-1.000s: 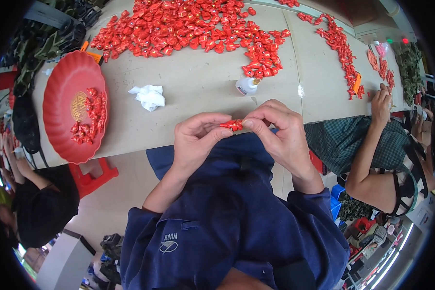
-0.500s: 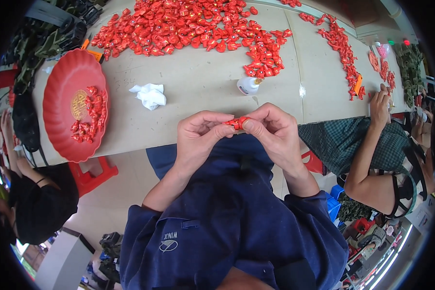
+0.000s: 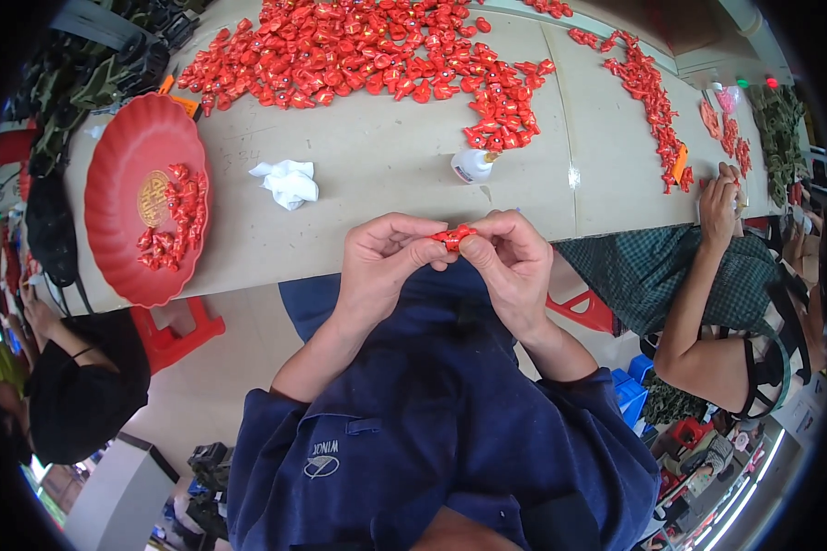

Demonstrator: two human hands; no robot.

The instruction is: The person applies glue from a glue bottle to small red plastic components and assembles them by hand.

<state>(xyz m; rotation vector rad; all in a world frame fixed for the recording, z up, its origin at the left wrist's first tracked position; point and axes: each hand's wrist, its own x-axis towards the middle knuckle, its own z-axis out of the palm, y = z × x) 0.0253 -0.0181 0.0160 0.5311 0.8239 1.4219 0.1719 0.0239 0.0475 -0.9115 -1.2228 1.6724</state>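
We hold both hands together just off the near edge of the counter (image 3: 377,174). Our left hand (image 3: 381,262) and right hand (image 3: 515,266) pinch one small red piece (image 3: 452,237) between their fingertips, above our blue-clad lap. On the counter ahead stand a white glue bottle (image 3: 473,165) and a crumpled white tissue (image 3: 288,182). A red tray (image 3: 119,165) with a few red pieces lies to the left. A large heap of red pieces (image 3: 368,50) spreads along the far side.

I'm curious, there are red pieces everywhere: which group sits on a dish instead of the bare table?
The small cluster of red pieces at the left: it alone lies in the round red tray, beside its gold emblem.
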